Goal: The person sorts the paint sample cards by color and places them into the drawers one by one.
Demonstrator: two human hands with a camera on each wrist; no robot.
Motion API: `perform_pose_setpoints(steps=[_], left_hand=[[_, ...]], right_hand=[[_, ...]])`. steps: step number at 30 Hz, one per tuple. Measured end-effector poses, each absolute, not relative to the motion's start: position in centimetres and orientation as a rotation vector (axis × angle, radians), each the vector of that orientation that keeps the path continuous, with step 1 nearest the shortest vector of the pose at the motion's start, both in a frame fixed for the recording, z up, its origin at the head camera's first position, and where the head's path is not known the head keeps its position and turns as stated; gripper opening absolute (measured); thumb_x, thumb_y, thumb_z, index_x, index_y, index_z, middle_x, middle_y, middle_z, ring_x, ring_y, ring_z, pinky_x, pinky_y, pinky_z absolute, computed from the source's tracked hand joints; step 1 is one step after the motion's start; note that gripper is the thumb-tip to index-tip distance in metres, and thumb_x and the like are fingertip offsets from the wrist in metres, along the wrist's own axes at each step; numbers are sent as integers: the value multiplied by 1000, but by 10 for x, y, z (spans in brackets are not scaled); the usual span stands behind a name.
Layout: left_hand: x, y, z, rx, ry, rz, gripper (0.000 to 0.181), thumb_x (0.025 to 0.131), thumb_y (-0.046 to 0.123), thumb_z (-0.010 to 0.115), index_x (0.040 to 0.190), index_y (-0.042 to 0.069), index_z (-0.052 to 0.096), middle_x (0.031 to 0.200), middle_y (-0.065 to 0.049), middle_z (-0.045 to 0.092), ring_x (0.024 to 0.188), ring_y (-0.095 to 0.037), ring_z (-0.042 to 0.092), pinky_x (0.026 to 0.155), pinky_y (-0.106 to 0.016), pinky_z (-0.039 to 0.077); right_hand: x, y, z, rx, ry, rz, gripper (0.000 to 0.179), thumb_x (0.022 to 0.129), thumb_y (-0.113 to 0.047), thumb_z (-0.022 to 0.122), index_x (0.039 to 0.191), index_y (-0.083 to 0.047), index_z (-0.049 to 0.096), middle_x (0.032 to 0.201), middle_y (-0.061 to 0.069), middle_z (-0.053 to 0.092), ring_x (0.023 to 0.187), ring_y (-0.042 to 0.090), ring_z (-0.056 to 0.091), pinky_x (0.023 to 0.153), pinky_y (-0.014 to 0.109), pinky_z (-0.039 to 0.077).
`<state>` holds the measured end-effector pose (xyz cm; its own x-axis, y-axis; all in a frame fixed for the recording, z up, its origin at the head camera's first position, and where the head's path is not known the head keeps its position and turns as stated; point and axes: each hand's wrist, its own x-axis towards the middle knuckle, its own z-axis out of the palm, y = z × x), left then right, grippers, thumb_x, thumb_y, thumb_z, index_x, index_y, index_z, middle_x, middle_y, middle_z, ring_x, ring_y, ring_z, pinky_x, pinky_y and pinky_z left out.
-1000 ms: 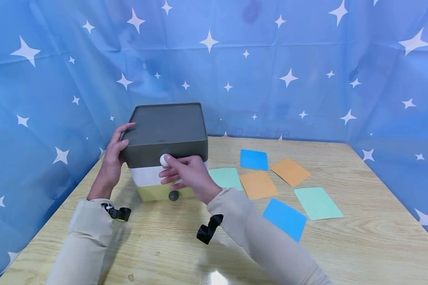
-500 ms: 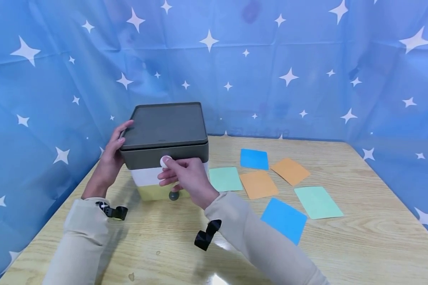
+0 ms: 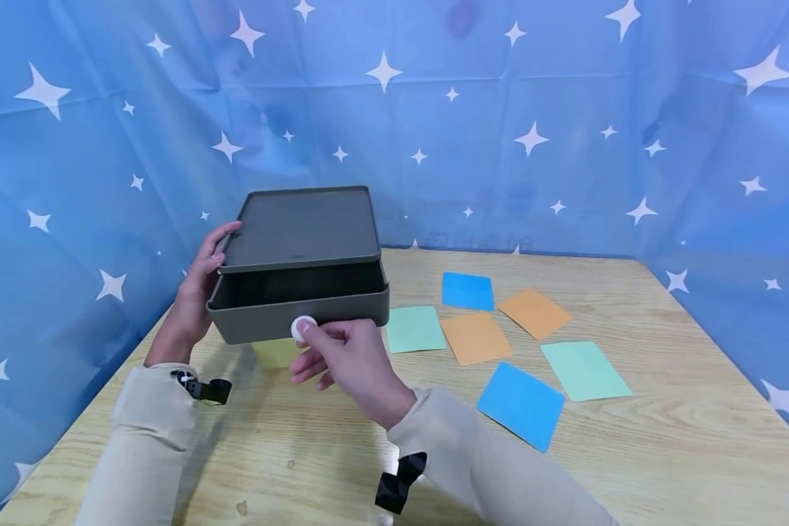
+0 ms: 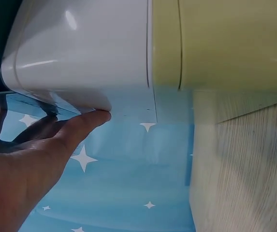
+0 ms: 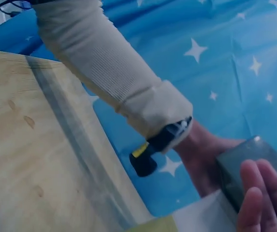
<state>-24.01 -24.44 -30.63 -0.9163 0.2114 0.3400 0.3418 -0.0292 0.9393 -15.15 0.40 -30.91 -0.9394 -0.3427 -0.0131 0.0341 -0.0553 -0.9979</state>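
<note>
A small drawer box with a dark grey top stands on the table at the left. Its grey top drawer is pulled partway out, and the part of its inside that shows is dark. My right hand pinches the drawer's white knob between thumb and forefinger. At the box's left side my left hand rests with fingers extended along the wall. In the left wrist view its thumb touches the white drawer section, beside the yellow one. The open drawer covers most of the lower drawers in the head view.
Right of the box, several paper squares lie flat on the wooden table: blue, orange and green among them. A blue star-patterned curtain hangs behind and along the sides of the table.
The grey top drawer was closed a second ago. It has slid toward me with my right hand on its knob, leaving a gap under the top. My left hand stays at the box's side.
</note>
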Motion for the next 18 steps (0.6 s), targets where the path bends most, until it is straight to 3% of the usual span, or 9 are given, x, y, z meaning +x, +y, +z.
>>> perform_pose_setpoints(steps=[7, 18], left_hand=[[-238, -244, -306, -596, -2118, -2137, 53, 103, 39, 30, 156, 33, 26, 155, 2, 22, 129, -17, 37, 92, -23, 44], [-239, -242, -305, -632, -2134, -2081, 53, 105, 37, 28, 157, 31, 26, 159, 1, 13, 137, -22, 21, 100, -35, 29]], right_hand=[[-132, 7, -310, -339, 1968, -2070, 33, 96, -38, 66, 96, -6, 75, 77, 16, 75, 65, 16, 73, 55, 25, 48], [-110, 8, -312, -334, 1956, -2074, 28, 95, -32, 67, 97, -5, 77, 76, 23, 74, 60, 15, 71, 51, 23, 44]])
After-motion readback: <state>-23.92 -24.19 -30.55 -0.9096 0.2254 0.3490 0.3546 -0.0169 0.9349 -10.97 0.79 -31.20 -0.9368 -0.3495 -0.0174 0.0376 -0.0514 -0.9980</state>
